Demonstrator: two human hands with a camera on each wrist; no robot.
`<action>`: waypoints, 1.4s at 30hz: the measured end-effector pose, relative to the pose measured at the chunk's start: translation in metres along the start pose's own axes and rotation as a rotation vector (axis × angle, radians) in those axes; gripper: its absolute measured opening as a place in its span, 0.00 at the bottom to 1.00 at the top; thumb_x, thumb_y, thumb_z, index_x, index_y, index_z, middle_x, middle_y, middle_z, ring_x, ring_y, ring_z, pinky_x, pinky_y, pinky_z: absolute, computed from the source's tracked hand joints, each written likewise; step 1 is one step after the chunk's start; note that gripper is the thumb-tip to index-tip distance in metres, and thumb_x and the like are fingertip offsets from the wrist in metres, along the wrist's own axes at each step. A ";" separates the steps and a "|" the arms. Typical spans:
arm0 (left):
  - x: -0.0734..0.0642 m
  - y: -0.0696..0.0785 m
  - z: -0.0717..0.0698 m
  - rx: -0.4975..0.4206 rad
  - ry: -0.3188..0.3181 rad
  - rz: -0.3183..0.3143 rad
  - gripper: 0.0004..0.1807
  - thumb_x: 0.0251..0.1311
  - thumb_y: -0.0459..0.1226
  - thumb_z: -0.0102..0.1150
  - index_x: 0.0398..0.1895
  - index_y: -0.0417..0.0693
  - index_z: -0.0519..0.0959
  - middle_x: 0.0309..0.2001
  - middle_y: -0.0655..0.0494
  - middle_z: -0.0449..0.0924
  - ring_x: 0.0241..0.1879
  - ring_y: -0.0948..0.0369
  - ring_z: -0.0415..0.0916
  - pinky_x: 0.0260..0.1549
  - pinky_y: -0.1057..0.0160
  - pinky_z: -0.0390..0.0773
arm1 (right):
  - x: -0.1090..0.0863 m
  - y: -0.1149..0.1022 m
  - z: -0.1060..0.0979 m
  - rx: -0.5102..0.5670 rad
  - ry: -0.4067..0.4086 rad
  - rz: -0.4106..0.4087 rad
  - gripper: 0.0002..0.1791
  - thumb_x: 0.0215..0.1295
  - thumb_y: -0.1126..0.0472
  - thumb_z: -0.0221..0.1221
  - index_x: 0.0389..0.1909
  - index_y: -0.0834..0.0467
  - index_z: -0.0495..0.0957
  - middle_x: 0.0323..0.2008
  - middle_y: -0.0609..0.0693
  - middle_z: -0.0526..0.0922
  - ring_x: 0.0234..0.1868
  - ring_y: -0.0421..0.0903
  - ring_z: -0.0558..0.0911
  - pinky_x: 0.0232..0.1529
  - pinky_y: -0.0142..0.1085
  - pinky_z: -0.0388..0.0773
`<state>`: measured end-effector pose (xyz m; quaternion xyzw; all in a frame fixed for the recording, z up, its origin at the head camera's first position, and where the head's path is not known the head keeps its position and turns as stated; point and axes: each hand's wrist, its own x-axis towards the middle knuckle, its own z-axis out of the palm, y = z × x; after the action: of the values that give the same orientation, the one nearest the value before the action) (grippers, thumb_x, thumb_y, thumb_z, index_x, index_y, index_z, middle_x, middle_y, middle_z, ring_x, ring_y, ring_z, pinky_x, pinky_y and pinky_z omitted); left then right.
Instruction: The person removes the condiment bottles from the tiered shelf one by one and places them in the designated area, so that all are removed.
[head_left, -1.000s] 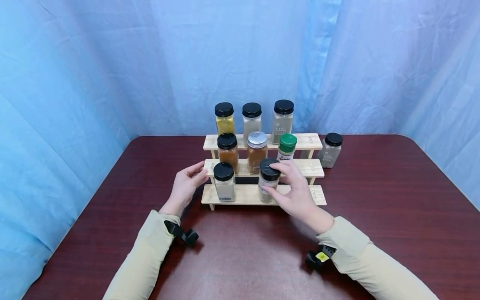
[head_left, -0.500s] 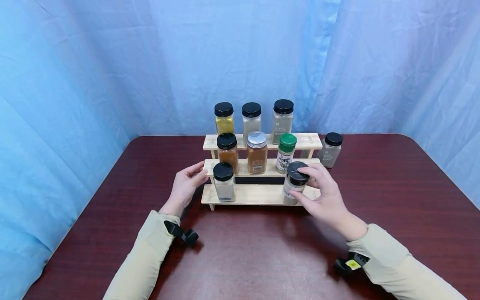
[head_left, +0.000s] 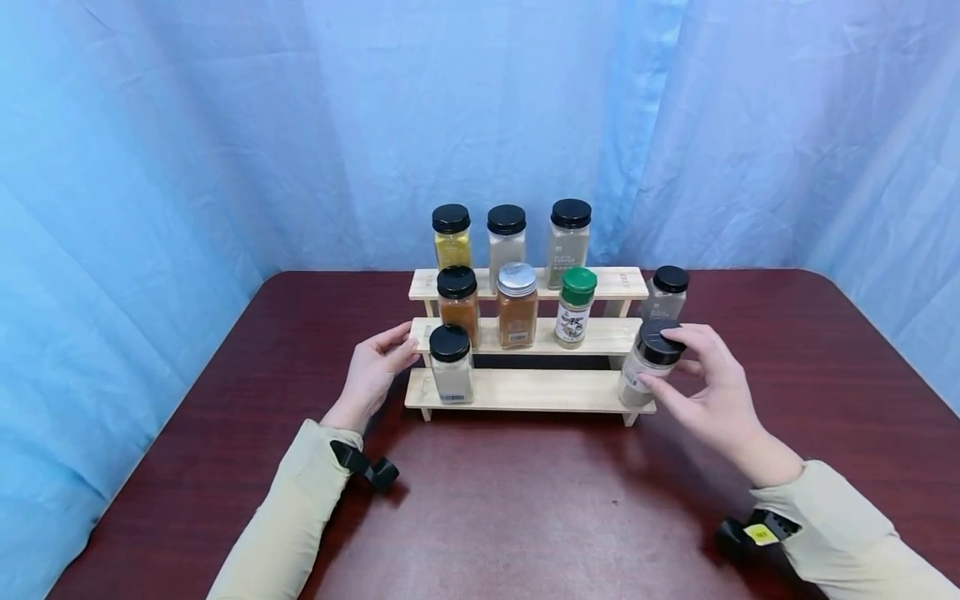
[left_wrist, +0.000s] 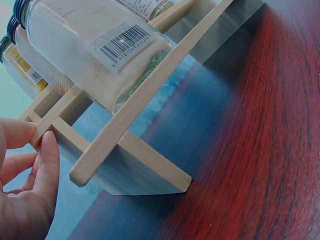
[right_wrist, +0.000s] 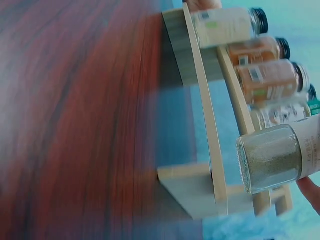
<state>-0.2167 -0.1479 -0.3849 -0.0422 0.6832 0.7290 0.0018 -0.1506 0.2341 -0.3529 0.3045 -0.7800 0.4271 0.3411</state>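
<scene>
My right hand (head_left: 716, 392) grips a spice jar (head_left: 637, 372) with a black lid and pale label, thumb on the near side and fingers at the lid. The jar leans at the right end of the bottom step of a three-step wooden rack (head_left: 547, 390). In the right wrist view its glass base (right_wrist: 270, 159) shows grey-brown powder, with a thumb below. My left hand (head_left: 372, 367) pinches the left end of the middle step, also visible in the left wrist view (left_wrist: 45, 135). A black-lidded jar of pale powder (head_left: 452, 371) stands at the bottom step's left.
The middle step bears an orange-brown jar (head_left: 458, 308), a silver-lidded jar (head_left: 517, 312) and a green-capped shaker (head_left: 574, 312). Three black-lidded jars, including a yellow one (head_left: 452, 246), line the top step. Behind the right hand, a grey jar (head_left: 666, 298) stands on the dark table (head_left: 510, 508).
My right hand has carried the spice jar rightward, from the middle of the bottom step to its right end, uncovering the green-capped shaker. The left hand keeps its hold on the rack.
</scene>
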 end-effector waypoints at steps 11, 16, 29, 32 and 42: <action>0.001 -0.001 0.000 -0.011 -0.002 0.009 0.24 0.64 0.25 0.51 0.64 0.33 0.67 0.35 0.61 0.75 0.31 0.73 0.76 0.36 0.76 0.80 | -0.004 0.018 -0.019 -0.103 0.028 0.177 0.37 0.36 0.89 0.63 0.53 0.74 0.67 0.49 0.30 0.68 0.44 0.24 0.74 0.41 0.11 0.71; 0.001 0.000 0.000 -0.019 -0.001 0.011 0.24 0.64 0.25 0.51 0.64 0.32 0.66 0.34 0.61 0.74 0.30 0.73 0.75 0.36 0.76 0.80 | -0.004 0.026 -0.026 -0.141 0.031 0.238 0.35 0.41 0.85 0.64 0.55 0.73 0.66 0.47 0.28 0.67 0.43 0.23 0.73 0.40 0.10 0.70; 0.000 -0.001 0.001 -0.015 0.002 0.010 0.24 0.64 0.25 0.51 0.64 0.33 0.66 0.34 0.62 0.74 0.31 0.72 0.75 0.36 0.76 0.81 | 0.001 0.065 -0.039 -0.331 -0.043 0.246 0.33 0.47 0.84 0.62 0.55 0.74 0.60 0.47 0.70 0.65 0.44 0.28 0.70 0.42 0.05 0.61; 0.001 -0.001 0.001 -0.012 0.002 0.012 0.24 0.64 0.25 0.51 0.64 0.33 0.67 0.34 0.62 0.75 0.31 0.72 0.75 0.36 0.76 0.81 | 0.004 0.076 -0.042 -0.354 -0.038 0.280 0.32 0.49 0.83 0.62 0.55 0.74 0.60 0.48 0.69 0.65 0.42 0.44 0.72 0.41 0.05 0.59; 0.000 -0.001 0.000 -0.002 0.006 0.007 0.24 0.64 0.25 0.52 0.64 0.33 0.67 0.38 0.58 0.75 0.31 0.72 0.76 0.36 0.76 0.81 | 0.013 0.107 -0.049 -0.391 -0.072 0.403 0.29 0.54 0.77 0.61 0.57 0.72 0.62 0.49 0.70 0.67 0.43 0.63 0.74 0.37 0.09 0.59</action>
<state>-0.2169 -0.1474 -0.3854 -0.0420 0.6824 0.7298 -0.0029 -0.2270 0.3230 -0.3726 0.0867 -0.9040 0.3167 0.2737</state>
